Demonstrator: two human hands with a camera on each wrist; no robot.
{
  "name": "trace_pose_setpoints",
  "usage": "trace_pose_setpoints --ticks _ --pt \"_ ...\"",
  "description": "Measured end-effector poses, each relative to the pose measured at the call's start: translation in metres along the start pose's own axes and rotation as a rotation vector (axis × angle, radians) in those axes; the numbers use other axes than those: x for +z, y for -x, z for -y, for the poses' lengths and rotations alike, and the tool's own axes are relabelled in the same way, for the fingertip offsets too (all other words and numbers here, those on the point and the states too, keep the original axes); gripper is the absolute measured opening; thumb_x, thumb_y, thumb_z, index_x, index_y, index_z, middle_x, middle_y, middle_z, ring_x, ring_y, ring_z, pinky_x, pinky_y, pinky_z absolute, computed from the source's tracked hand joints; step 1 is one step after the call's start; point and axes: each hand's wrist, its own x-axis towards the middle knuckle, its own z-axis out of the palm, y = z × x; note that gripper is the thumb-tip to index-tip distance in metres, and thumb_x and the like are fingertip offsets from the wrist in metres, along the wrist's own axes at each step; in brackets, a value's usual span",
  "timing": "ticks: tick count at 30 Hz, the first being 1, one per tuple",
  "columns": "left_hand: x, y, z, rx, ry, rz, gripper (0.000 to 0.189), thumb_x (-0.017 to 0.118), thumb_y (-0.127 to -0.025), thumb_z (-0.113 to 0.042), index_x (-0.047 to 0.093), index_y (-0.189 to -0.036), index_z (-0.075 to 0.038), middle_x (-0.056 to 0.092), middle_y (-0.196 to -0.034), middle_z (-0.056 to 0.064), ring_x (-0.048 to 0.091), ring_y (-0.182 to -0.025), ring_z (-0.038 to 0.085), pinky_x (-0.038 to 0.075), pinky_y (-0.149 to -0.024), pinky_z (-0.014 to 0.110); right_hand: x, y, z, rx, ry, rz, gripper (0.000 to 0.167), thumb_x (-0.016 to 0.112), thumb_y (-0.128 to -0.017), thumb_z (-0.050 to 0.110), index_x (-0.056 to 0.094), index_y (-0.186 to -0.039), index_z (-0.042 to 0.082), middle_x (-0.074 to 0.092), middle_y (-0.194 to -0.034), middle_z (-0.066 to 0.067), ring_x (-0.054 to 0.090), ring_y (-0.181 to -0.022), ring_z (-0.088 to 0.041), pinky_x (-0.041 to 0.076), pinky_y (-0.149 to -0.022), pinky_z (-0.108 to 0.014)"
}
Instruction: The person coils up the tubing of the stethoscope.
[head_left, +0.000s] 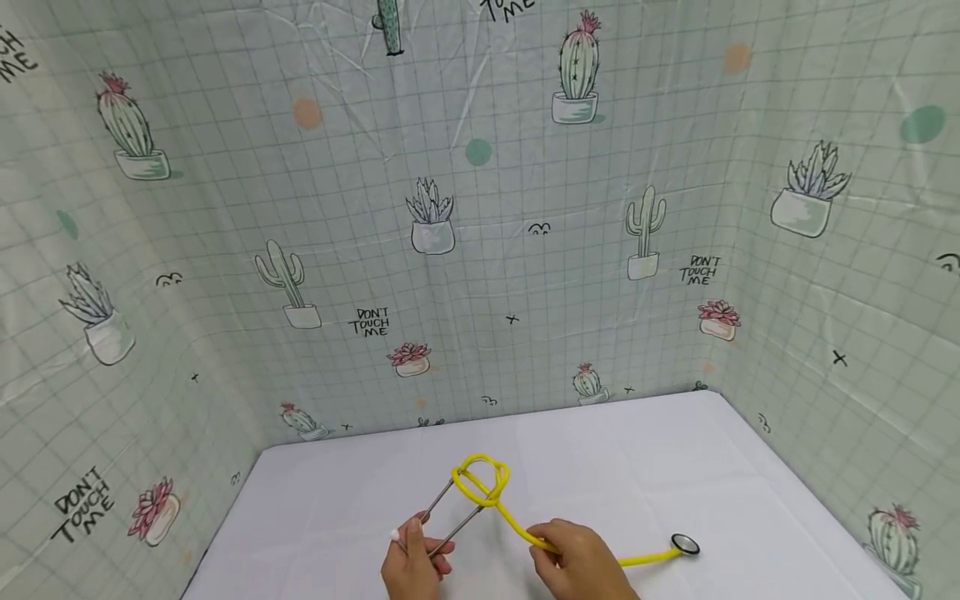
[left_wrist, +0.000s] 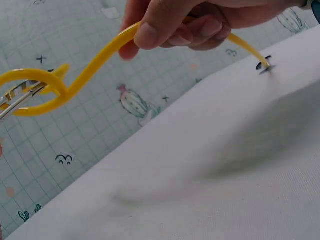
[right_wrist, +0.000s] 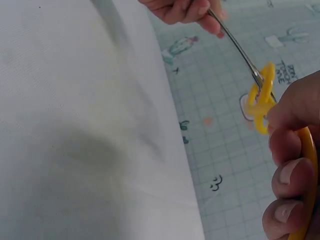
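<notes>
The left hand (head_left: 415, 560) grasped the metal ear tubes (head_left: 458, 531) of a stethoscope (head_left: 517, 530), its fingers curled about them, with a white ear tip (head_left: 395, 535) showing just beside the thumb. The right hand (head_left: 581, 562) pinched the stethoscope's yellow tube (head_left: 507, 515) between thumb and fingers, so both hands were occupied and the stethoscope hung between them, its middle raised above the table (head_left: 600, 467). The two ear tubes ran apart from the left hand, away from the person, and met the yellow tube at a loose loop (head_left: 480, 457), where the tubing curled round and crossed over itself. From the loop the tube sloped down to the right hand, passed under its fingers and came out on the far side, ending in a round chest piece (head_left: 685, 545) with a dark rim and a pale face. The chest piece sat tilted, low by the table top; whether it touched could not be told. Soft shadows (left_wrist: 260, 135) fell across the white table below the hands. Beyond its edges, on the left, the back and the right, hung a pale green gridded cloth (head_left: 512, 275), printed with potted cacti (head_left: 579, 68), coloured spots (head_left: 478, 152) and the words "DON'T TOUCH ME" (head_left: 371, 322)
</notes>
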Motion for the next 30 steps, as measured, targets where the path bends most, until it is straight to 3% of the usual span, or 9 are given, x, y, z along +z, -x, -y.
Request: trace_pose_setpoints --ticks 5,10,16,21,25,30 --pt "0.001 0.001 -0.005 0.030 -0.019 0.006 0.036 0.045 -0.109 -0.027 0.066 -0.112 0.002 0.066 -0.058 0.008 0.050 -0.034 0.011 0.038 -0.034 0.021 0.000 -0.001 0.005 -0.049 0.101 -0.022 0.010 0.079 -0.082 0.011 0.073 -0.089 0.013 0.057 -0.074 0.019 0.045 -0.061 0.006 0.046 -0.056 -0.017" --pt "0.001 -0.001 -0.007 0.041 -0.024 0.022 0.035 0.047 -0.109 -0.028 0.067 -0.112 0.001 0.066 -0.059 0.008 0.050 -0.034 0.011 0.037 -0.035 0.021 0.000 -0.003 0.008 -0.197 0.211 -0.090 0.012 0.083 -0.078 0.015 0.075 -0.087 0.016 0.062 -0.073 0.016 0.046 -0.060 0.009 0.041 -0.054 -0.009" --pt "0.001 -0.002 -0.006 0.042 -0.064 0.065 0.036 0.047 -0.108 -0.029 0.067 -0.112 0.001 0.066 -0.060 0.006 0.052 -0.036 0.012 0.039 -0.036 0.022 -0.008 -0.013 0.013 -0.349 0.217 -0.148 0.018 0.078 -0.072 0.005 0.071 -0.085 0.014 0.053 -0.070 0.018 0.037 -0.059 0.009 0.034 -0.053 -0.006" --pt "-0.002 -0.003 -0.006 0.045 -0.084 0.100 0.034 0.049 -0.108 -0.028 0.067 -0.111 0.000 0.065 -0.058 0.006 0.051 -0.036 0.012 0.039 -0.037 0.023 -0.020 -0.019 0.015 -0.361 0.207 -0.148 0.023 0.076 -0.072 0.000 0.071 -0.089 0.015 0.050 -0.072 0.019 0.039 -0.061 0.008 0.035 -0.055 -0.006" --pt "-0.005 -0.007 -0.006 0.033 -0.088 0.188 0.031 0.050 -0.107 -0.025 0.067 -0.109 0.001 0.064 -0.057 0.007 0.052 -0.036 0.014 0.042 -0.038 0.026 -0.027 -0.024 0.014 -0.393 0.215 -0.134 0.023 0.081 -0.075 0.004 0.073 -0.093 0.016 0.049 -0.073 0.018 0.038 -0.061 0.008 0.033 -0.055 -0.005" --pt "-0.011 -0.012 -0.007 -0.011 -0.125 0.386 0.031 0.049 -0.107 -0.023 0.067 -0.110 0.002 0.065 -0.058 0.008 0.052 -0.038 0.013 0.043 -0.039 0.025 -0.031 -0.032 0.010 -0.466 0.219 -0.150 0.023 0.085 -0.076 0.009 0.075 -0.094 0.019 0.049 -0.073 0.017 0.036 -0.058 0.007 0.030 -0.054 -0.004"
